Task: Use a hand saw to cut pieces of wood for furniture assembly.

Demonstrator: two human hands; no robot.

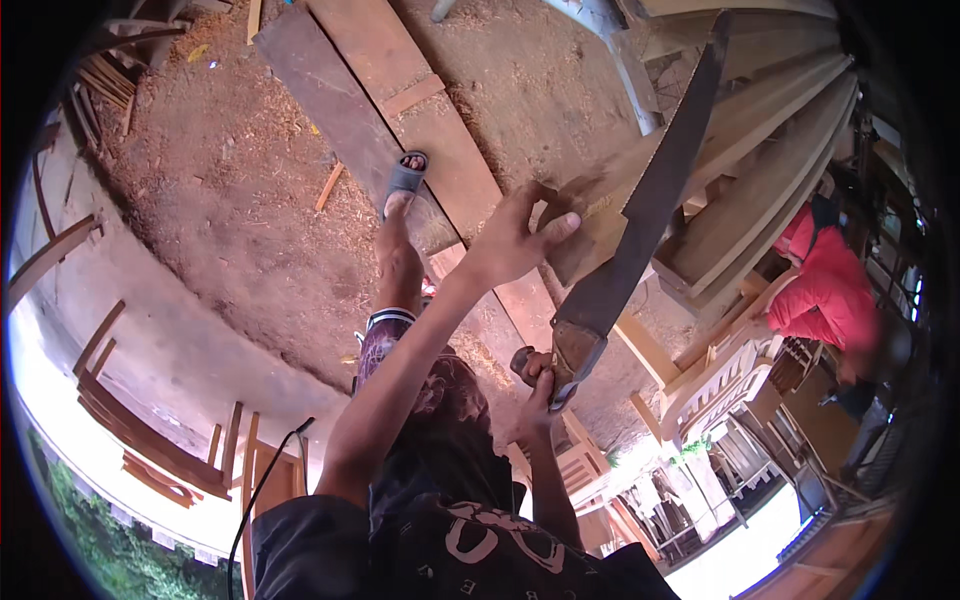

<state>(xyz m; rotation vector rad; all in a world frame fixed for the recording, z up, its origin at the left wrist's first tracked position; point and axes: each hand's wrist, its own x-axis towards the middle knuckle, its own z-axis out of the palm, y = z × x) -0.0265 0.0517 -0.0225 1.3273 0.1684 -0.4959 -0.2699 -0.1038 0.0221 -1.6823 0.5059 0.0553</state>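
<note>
A handsaw [648,225] with a long dark blade is held up by its worn handle in my right hand [538,380]. Its blade points away from me to the upper right, teeth on the left side. In this view it crosses over the pale wooden boards [735,135] stacked on the right; I cannot tell whether it touches them. Near the close end of one board [585,245], my left hand [518,235] is held with fingers bent and thumb apart, nothing visible in it. Whether those fingers rest on the wood is unclear.
Long planks [420,110] lie on the dirt floor among wood shavings, my sandalled foot [406,178] on them. A person in red [825,285] bends over at the right. Wooden chair parts [150,430] lean at the left; a pale metal leg [625,75] stands beyond.
</note>
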